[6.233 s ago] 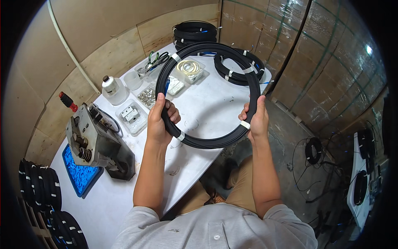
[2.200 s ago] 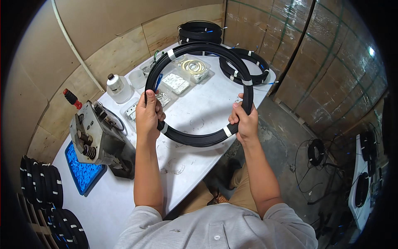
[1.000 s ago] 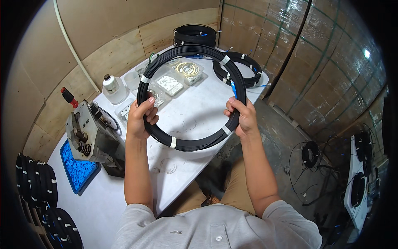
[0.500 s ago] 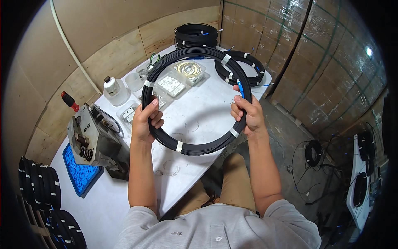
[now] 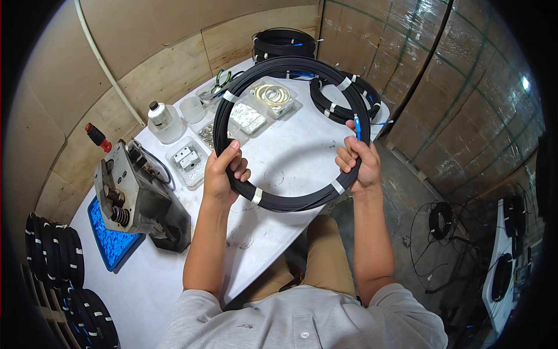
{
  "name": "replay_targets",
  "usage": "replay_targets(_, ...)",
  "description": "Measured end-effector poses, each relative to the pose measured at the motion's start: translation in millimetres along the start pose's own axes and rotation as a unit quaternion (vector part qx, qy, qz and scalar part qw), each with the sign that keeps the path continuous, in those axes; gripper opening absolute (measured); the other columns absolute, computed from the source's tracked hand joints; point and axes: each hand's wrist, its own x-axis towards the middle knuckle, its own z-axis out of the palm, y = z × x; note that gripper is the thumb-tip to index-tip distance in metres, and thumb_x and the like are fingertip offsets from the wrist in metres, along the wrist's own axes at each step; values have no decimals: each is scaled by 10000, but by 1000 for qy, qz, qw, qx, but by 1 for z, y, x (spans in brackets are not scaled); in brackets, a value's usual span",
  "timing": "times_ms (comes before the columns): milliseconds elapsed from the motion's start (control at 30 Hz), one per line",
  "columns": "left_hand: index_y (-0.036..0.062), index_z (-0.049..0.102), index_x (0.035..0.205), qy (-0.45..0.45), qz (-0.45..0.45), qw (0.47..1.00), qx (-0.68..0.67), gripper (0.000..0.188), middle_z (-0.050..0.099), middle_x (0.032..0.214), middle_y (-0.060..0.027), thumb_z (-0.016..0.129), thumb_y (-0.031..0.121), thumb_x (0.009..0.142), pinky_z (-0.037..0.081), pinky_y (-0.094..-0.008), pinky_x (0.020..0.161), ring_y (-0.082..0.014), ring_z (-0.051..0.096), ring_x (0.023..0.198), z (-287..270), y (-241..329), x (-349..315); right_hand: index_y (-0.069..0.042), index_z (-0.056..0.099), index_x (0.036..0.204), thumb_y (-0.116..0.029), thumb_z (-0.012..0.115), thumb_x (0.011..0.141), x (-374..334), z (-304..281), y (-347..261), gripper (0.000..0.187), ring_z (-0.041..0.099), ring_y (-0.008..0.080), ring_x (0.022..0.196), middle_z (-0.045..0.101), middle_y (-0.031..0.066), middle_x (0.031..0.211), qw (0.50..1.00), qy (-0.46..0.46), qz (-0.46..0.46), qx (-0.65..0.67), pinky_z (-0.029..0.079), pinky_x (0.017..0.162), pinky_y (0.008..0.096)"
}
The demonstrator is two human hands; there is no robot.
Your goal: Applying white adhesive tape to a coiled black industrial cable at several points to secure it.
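Note:
Between my two hands I hold a black cable coil (image 5: pixel 290 203), raised over the table and bound with several white bands. My left hand (image 5: pixel 226 168) is wrapped round the coil's left side. At its right side my right hand (image 5: pixel 360 160) closes round the bundle. A blue cable connector (image 5: pixel 357 127) lies along the coil just above the right thumb. Through the ring, the white tabletop and parts of a few clear containers show.
A metal press (image 5: pixel 139 198) stands at the left beside a tray of small blue parts (image 5: pixel 113 235). Behind are a bottle (image 5: pixel 160 116), a box of metal blocks (image 5: pixel 187 160) and a box of pale rings (image 5: pixel 273 96). More coils (image 5: pixel 285 42) are stacked at the far edge; others (image 5: pixel 55 247) hang lower left.
Both hands have shifted the coil slightly to the right and a little farther away. My grip on it looks the same.

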Motion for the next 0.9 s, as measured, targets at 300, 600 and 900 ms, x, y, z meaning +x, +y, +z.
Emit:
replay_targets(300,112,502,799,9,30,999,23,241,364,585,44,668,227,930,325,-251,444,-77,364,464,8,6,-5,-59,562,1266,-14,561,902,-10,0,8,367,366,71,470,366,-37,589,999,26,17,-4,327,437,239)
replay_targets(600,129,489,779,27,8,1000,-4,250,361,583,43,668,218,931,320,-250,435,-77,367,463,3,5,-5,-56,560,1257,-10,567,888,-12,14,4,372,354,60,468,385,-41,615,996,76,34,-43,318,424,234)
replay_targets(900,139,484,790,47,-4,999,-17,259,376,602,43,687,228,924,319,-244,436,-71,375,479,0,11,-3,-45,575,1249,-31,601,900,0,16,10,351,379,53,461,392,-41,613,994,79,66,-20,332,417,228)
